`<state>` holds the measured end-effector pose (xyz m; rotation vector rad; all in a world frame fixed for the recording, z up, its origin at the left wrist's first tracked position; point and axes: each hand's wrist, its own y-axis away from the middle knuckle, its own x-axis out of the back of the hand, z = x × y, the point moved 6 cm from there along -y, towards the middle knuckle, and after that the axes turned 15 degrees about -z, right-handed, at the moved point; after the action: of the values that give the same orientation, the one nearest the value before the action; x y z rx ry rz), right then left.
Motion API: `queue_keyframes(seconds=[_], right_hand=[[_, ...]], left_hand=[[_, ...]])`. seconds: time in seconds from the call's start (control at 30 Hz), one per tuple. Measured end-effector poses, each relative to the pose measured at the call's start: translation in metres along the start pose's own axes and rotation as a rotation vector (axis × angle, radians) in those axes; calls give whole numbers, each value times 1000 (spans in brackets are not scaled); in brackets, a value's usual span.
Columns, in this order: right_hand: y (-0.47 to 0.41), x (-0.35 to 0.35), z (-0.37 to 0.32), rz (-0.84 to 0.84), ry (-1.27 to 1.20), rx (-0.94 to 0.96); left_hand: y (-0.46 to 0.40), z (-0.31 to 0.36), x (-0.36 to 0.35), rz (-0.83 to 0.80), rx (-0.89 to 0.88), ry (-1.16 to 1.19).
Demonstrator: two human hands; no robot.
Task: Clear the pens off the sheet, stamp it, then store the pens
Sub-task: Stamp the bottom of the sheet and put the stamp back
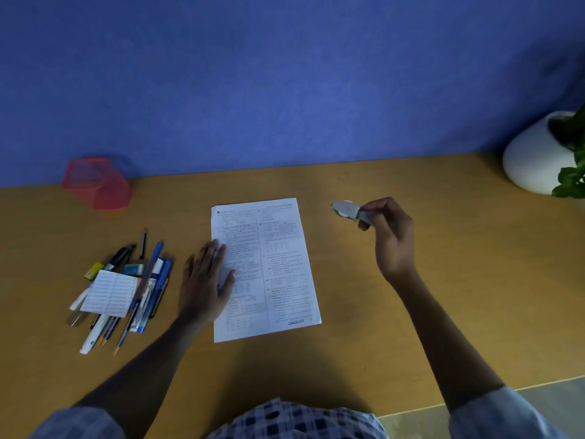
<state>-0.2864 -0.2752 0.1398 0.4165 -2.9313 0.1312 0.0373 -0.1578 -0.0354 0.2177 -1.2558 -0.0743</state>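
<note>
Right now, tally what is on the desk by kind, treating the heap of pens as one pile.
Printed sheet, held flat by the left hand: 1
Stamp, held above the desk in the right hand: 1
Pile of pens with a small note paper on it: 1
Red mesh holder: 1
White plant pot: 1
Total: 5

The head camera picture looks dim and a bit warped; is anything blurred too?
In the head view: light is low and bluish; the wide lens bows the desk edge; the stamp in the right hand is smeared by motion; the sheet's small print is unreadable, though "CANCELLED" shows.
</note>
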Motion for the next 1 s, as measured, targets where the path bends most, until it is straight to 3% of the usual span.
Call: queue_keyframes(seconds=[0.1,0.2,1.0], right_hand=[[-22,10,35,-39,417,-17],[-44,18,68,-31,576,-65],[-144,25,151,70,656,-284]], left_hand=[[0,0,0,-11,7,-2],[0,1,1,-15,10,-1],[1,1,3,-21,11,10]])
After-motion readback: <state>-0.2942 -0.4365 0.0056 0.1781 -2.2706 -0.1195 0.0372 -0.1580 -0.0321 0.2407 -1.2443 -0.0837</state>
